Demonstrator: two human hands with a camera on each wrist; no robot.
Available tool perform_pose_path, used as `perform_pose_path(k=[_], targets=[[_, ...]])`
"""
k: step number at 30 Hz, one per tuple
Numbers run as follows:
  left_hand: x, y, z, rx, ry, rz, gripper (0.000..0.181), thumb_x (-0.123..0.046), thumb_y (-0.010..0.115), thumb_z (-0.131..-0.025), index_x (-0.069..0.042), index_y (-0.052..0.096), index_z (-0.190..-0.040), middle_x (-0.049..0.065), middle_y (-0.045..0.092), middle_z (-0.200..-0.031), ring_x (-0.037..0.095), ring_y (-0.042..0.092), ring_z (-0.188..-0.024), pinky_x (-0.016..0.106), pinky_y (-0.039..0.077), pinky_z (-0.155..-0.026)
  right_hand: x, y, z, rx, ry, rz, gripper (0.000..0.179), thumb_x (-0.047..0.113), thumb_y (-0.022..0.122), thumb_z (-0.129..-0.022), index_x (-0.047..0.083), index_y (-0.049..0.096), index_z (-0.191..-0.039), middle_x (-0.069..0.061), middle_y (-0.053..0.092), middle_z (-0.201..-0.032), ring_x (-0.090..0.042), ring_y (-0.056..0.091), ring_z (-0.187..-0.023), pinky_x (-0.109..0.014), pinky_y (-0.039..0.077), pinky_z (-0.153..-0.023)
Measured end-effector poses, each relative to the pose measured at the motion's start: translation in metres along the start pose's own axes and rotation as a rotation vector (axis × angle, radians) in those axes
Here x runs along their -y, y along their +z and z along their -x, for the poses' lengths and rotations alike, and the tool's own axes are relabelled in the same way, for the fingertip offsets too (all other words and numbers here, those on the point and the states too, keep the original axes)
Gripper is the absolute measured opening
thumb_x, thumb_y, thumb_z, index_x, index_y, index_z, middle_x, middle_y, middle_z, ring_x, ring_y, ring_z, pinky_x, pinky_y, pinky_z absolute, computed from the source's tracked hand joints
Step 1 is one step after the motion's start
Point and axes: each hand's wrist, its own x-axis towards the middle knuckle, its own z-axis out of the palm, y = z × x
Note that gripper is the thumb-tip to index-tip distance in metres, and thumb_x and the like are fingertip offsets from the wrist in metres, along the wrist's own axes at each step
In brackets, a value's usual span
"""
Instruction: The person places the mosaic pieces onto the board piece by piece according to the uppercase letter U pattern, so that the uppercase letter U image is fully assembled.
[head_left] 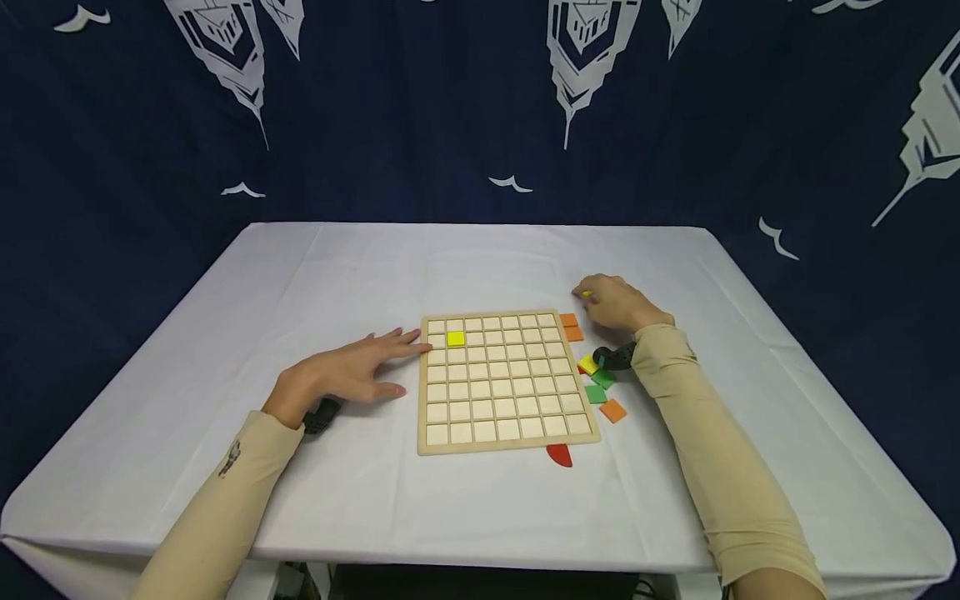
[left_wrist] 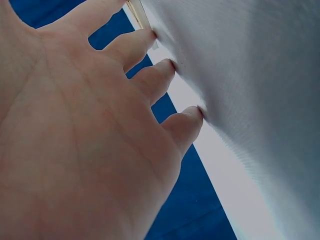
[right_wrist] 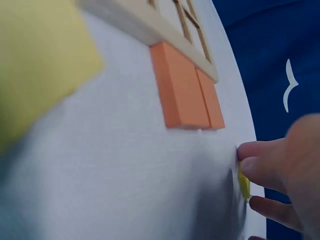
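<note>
A square wooden grid board (head_left: 510, 447) lies on the white table, with one yellow square tile (head_left: 455, 338) in its upper left part. My left hand (head_left: 352, 369) is spread flat at the board's left side, its index fingertip on the frame and the other fingertips on the cloth. Beyond the board's upper right corner, my right hand (head_left: 618, 302) pinches a small yellow piece (right_wrist: 244, 184) low over the cloth. The fingers hide most of that piece. Two orange tiles (right_wrist: 181, 90) lie against the board's right edge, close to this hand.
Beside the board's right edge lie another yellow tile (head_left: 588, 364), two green tiles (head_left: 596, 394) and an orange tile (head_left: 612, 410). A red rounded piece (head_left: 558, 454) pokes out below the board's front edge. A dark blue patterned curtain (head_left: 420, 117) hangs behind the table.
</note>
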Motion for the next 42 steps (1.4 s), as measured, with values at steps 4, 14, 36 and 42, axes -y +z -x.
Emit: perform_pose_path(k=[4, 14, 36, 42], targets=[[0.001, 0.000, 0.000, -0.001, 0.001, 0.005, 0.072, -0.019, 0.066, -0.095, -0.019, 0.035, -0.160, 0.014, 0.018, -0.171, 0.043, 0.011, -0.158, 0.070, 0.009, -0.123, 0.002, -0.003, -0.001, -0.069, 0.064, -0.001, 0.024, 0.009, 0.059, -0.094, 0.002, 0.068, -0.116, -0.023, 0.064, -0.125, -0.031, 0.056, -0.092, -0.045, 0.049, -0.078], [-0.001, -0.001, 0.000, 0.005, -0.005, 0.021, 0.073, -0.019, 0.067, -0.094, -0.020, 0.035, -0.160, 0.010, 0.017, -0.171, 0.039, 0.010, -0.159, 0.067, 0.008, -0.125, 0.006, -0.005, 0.005, -0.016, 0.193, -0.008, 0.034, 0.022, 0.060, -0.098, -0.003, 0.061, -0.121, -0.024, 0.062, -0.121, -0.032, 0.057, -0.097, -0.044, 0.051, -0.081], [0.000, -0.003, 0.007, 0.008, -0.015, 0.036, 0.075, -0.023, 0.068, -0.094, -0.022, 0.033, -0.161, 0.011, 0.015, -0.171, 0.040, 0.007, -0.159, 0.068, 0.007, -0.125, 0.138, 0.021, 0.014, 0.163, -0.322, 0.007, 0.021, 0.010, 0.057, -0.102, 0.000, 0.061, -0.121, -0.013, 0.063, -0.117, -0.021, 0.058, -0.098, -0.034, 0.053, -0.089], [0.000, -0.002, 0.005, 0.015, -0.009, 0.031, 0.075, -0.024, 0.068, -0.095, -0.023, 0.033, -0.161, 0.011, 0.015, -0.171, 0.039, 0.007, -0.159, 0.067, 0.007, -0.125, 0.162, 0.051, 0.019, 0.109, -0.415, -0.004, 0.018, 0.010, 0.063, -0.100, 0.000, 0.064, -0.115, -0.012, 0.063, -0.112, -0.020, 0.059, -0.093, -0.030, 0.054, -0.085]])
